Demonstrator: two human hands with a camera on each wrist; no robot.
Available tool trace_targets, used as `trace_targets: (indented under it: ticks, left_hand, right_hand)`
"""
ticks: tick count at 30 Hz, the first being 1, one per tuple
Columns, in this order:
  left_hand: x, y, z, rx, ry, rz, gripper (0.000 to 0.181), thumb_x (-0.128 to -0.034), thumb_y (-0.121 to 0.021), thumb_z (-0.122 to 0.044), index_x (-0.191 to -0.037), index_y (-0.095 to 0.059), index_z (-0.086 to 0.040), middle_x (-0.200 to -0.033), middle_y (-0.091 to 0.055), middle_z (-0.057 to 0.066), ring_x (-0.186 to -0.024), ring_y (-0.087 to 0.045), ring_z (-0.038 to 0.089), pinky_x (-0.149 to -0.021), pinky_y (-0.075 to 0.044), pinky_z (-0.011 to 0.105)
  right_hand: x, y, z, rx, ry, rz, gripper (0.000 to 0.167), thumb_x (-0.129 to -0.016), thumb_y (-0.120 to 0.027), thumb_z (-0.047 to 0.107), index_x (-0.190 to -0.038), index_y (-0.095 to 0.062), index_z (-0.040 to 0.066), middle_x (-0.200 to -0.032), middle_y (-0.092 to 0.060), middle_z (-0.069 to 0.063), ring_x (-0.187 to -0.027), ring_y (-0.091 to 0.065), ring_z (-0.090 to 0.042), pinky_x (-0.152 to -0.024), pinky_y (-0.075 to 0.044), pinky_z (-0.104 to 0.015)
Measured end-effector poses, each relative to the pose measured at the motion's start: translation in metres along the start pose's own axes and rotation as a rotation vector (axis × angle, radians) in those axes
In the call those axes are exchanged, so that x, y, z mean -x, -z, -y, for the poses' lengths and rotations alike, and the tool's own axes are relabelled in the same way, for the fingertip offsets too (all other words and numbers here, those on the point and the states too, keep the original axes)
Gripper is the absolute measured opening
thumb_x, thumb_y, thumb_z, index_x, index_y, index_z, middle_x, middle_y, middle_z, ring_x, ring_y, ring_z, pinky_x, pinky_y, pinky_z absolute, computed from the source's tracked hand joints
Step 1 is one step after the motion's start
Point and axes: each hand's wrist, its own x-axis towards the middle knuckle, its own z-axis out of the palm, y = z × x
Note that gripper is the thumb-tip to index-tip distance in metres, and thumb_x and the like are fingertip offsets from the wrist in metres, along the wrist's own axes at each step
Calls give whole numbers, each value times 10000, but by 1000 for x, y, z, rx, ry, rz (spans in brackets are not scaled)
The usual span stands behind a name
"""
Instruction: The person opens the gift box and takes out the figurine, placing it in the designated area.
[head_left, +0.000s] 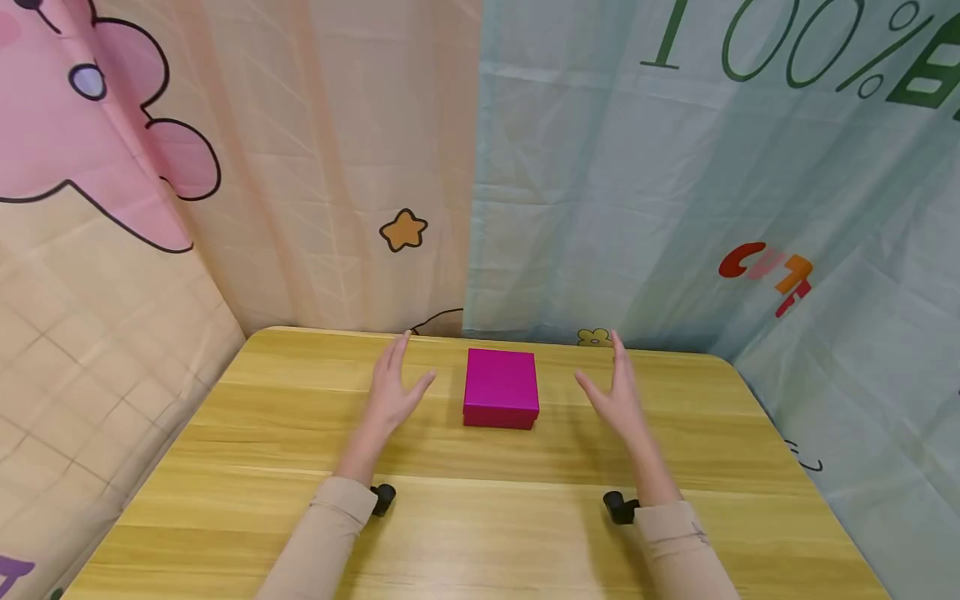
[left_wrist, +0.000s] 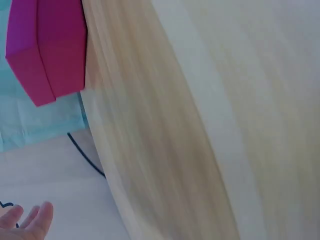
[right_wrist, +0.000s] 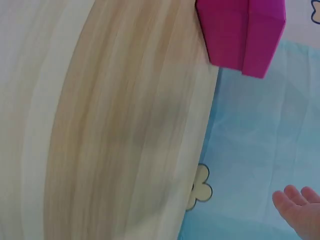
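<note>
A magenta box [head_left: 501,387] with a lid sits near the back edge of the table, between the two hands. To its left, my left hand [head_left: 388,398] is held with fingers extended and thumb apart, touching nothing. On the other side my right hand [head_left: 621,402] has the same spread shape, also apart from the box. The left wrist view shows the box [left_wrist: 55,50] at upper left and fingertips of the left hand [left_wrist: 29,224] at lower left. In the right wrist view the box [right_wrist: 242,35] is at the top, the right hand [right_wrist: 302,212] at lower right.
The wooden table [head_left: 480,517] has rounded back corners. Behind it hang printed curtains, peach [head_left: 337,167] on the left and light blue [head_left: 570,208] on the right. Each wrist carries a small black device, one at the left cuff [head_left: 383,499] and one at the right [head_left: 619,507].
</note>
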Motion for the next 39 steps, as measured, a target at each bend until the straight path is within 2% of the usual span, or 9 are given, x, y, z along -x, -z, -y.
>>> trace_targets:
  ticks: [3,8,13,17,19,24,31,35,39]
  left_hand:
    - [-4,-11,-5,183,32,-17,757,-851,-643,-317,-1453,-217,-149,-1427,-279,189,-1250,-331,408,-982,-353,560]
    - [-8,-28,-10,363,104,12,734,-851,-658,-232,-1446,-234,-155,-1334,-382,221,-1054,-522,425,-790,-524,452]
    - [-12,-42,-12,612,235,73,699,-876,-624,-161,-1447,-219,-159,-1260,-420,254,-951,-574,446,-737,-544,453]
    - [-16,-49,-14,838,359,75,673,-879,-615,-121,-1442,-247,-145,-1171,-470,240,-939,-568,481,-771,-506,532]
    - [-18,-52,-14,896,412,65,653,-874,-619,-113,-1432,-281,-142,-1135,-509,238,-895,-592,467,-772,-496,548]
    - [-23,-55,-9,915,506,86,627,-867,-626,-106,-1415,-326,-154,-1157,-543,276,-755,-650,369,-729,-525,507]
    - [-28,-59,-6,885,578,164,647,-858,-638,-130,-1422,-326,-174,-1088,-587,255,-597,-639,220,-650,-558,444]
    - [-29,-61,-3,836,601,213,649,-844,-660,-171,-1413,-349,-181,-961,-639,164,-571,-631,191,-612,-565,412]
    - [-30,-62,-2,809,622,283,675,-831,-679,-212,-1417,-344,-186,-973,-652,149,-576,-633,191,-610,-566,392]
  right_hand:
    - [-2,-9,3,-217,-45,-50,857,-860,-645,248,-1475,-48,229,-1444,-210,-192,-1276,-288,-407,-1018,-288,-571]
    - [-7,-29,-8,-492,-171,-72,859,-835,-669,309,-1465,-97,192,-1359,-298,-234,-1169,-432,-367,-916,-454,-462]
    - [-19,-55,-47,-733,-299,-32,934,-764,-731,363,-1456,-128,195,-1357,-311,-208,-1063,-538,-231,-794,-534,-281]
    - [-23,-70,-58,-836,-334,8,1000,-734,-759,356,-1459,-95,176,-1350,-311,-192,-1090,-522,-256,-806,-533,-339]
    - [-24,-75,-58,-877,-352,22,998,-726,-769,320,-1458,-106,178,-1330,-324,-190,-1089,-516,-274,-803,-534,-369]
    - [-24,-80,-51,-891,-409,82,845,-817,-687,159,-1457,-137,199,-1274,-361,-163,-1080,-516,-301,-788,-539,-384]
    - [-11,-63,2,-784,-474,180,699,-920,-528,63,-1467,-98,125,-1256,-377,-181,-1029,-515,-287,-886,-482,-452]
    - [-12,-64,-1,-749,-464,247,697,-916,-548,91,-1465,-119,107,-1233,-420,-192,-883,-577,-170,-807,-530,-370]
    - [-13,-65,-6,-720,-442,322,702,-911,-565,122,-1462,-131,94,-1238,-435,-223,-839,-593,-138,-758,-539,-316]
